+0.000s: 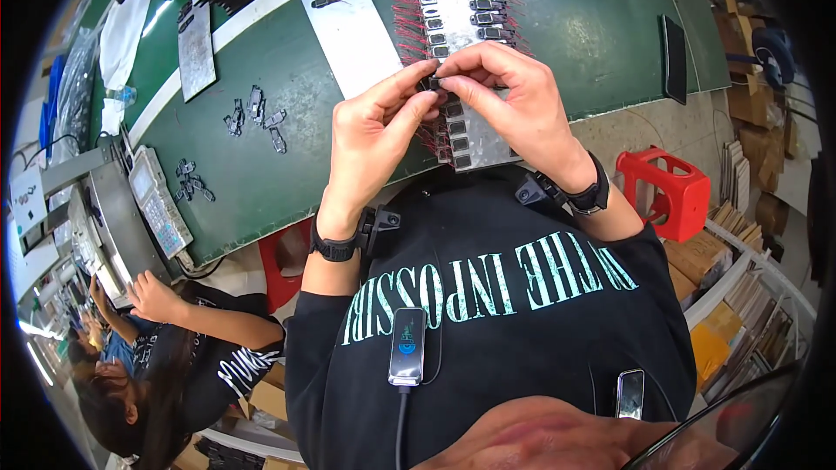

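Observation:
Over the near part of the table, my left hand point(376, 129) and my right hand point(521, 97) meet, both closed. Thumbs and forefingers pinch a small black component point(433, 83) between them; the fingers cover much of it, and its exact kind is hard to make out. Beneath the hands lies a grey-white plate point(459, 22) carrying rows of small black modules with thin red wires, which stick out past its sides. My hands hide the middle of that plate. To its left lies a white board point(348, 39) bearing a single black module point(327, 1) near its far end.
Loose black parts point(256, 106) lie in small groups on the green table point(279, 183). A flat black device point(673, 59) rests near its right edge. A red stool point(666, 191) stands at the right. On the left, another person's hand point(157, 298) is at a machine point(122, 218).

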`<move>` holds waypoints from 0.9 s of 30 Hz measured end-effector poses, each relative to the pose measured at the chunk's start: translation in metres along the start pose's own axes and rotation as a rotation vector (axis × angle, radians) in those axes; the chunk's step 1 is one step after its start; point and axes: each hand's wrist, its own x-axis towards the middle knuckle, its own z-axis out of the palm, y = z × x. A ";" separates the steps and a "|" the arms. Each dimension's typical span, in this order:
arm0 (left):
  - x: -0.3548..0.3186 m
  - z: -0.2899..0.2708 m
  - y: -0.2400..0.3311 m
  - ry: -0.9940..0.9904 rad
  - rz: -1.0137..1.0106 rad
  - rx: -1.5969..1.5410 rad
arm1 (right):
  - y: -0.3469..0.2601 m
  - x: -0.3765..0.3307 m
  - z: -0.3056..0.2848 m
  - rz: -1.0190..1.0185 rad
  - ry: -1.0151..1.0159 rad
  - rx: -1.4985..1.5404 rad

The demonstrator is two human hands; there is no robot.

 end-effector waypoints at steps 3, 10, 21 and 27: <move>-0.001 -0.001 -0.001 -0.001 0.034 0.054 | -0.001 0.001 0.000 -0.051 -0.006 -0.072; -0.001 -0.001 -0.002 -0.016 0.068 0.139 | 0.007 0.000 -0.001 -0.001 0.008 0.003; -0.001 0.003 0.000 -0.044 0.070 0.146 | 0.010 0.002 -0.008 0.223 -0.129 0.291; -0.002 0.004 0.008 -0.094 0.039 0.090 | 0.012 0.005 -0.019 0.201 -0.222 0.358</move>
